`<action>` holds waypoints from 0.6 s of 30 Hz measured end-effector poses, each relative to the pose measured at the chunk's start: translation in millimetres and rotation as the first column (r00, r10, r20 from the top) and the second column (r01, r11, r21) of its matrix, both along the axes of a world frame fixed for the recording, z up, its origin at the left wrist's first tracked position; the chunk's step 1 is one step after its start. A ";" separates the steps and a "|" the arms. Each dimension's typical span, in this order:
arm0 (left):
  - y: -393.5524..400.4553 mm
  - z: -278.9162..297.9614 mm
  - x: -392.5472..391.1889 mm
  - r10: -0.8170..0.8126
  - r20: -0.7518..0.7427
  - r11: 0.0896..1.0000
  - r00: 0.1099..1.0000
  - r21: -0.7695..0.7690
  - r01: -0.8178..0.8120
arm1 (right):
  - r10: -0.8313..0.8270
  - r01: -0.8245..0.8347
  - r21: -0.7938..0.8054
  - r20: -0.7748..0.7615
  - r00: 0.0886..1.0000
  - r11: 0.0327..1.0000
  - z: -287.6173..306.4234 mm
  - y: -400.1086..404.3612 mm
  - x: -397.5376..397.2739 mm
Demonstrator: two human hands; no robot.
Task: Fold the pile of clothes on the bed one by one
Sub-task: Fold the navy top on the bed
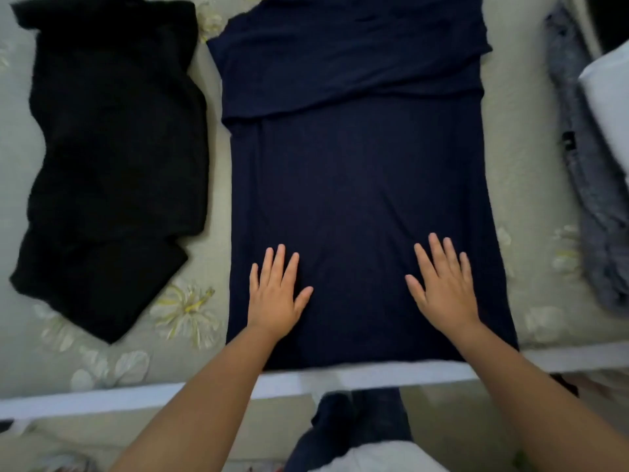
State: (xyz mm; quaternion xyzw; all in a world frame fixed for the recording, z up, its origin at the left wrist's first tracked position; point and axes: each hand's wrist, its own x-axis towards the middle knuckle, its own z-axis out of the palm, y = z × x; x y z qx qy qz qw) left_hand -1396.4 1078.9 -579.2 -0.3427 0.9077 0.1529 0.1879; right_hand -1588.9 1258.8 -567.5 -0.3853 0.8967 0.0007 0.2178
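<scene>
Two flat hands (276,294) (442,287) — navy garment (357,185) lengthwise, seemingly.

Your left hand (275,298) and right hand (442,287) lie flat, apart, on the near end of the spread garment (357,185) mid-bed (531,185). A crumpled garment (109,158) lies left; another heap (592,206) lies right.

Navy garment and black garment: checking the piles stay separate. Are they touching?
Apart. The head view shows a strip of bedsheet between navy garment and black garment.
</scene>
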 end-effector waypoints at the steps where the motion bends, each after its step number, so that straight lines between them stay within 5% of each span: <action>1: 11.5 3.9 17.1 -0.028 0.045 0.999 0.999 0.021 0.027 | 0.039 -0.040 0.044 0.019 0.999 0.998 3.5 14.7 15.6; 6: 51.0 16.3 95.5 -0.216 0.193 0.975 0.957 0.093 0.201 | 0.323 -0.319 0.188 0.010 0.946 0.929 18.3 76.9 74.2; 12: 46.6 19.9 102.4 -0.279 -0.034 0.956 0.960 -0.103 0.274 | 0.375 -0.353 0.151 -0.164 0.912 0.924 12.9 95.6 47.1; 18: 42.6 15.2 104.5 -0.204 -0.128 0.979 0.971 -0.043 0.200 | 0.579 -0.598 0.003 -0.254 0.775 0.802 6.4 113.0 6.7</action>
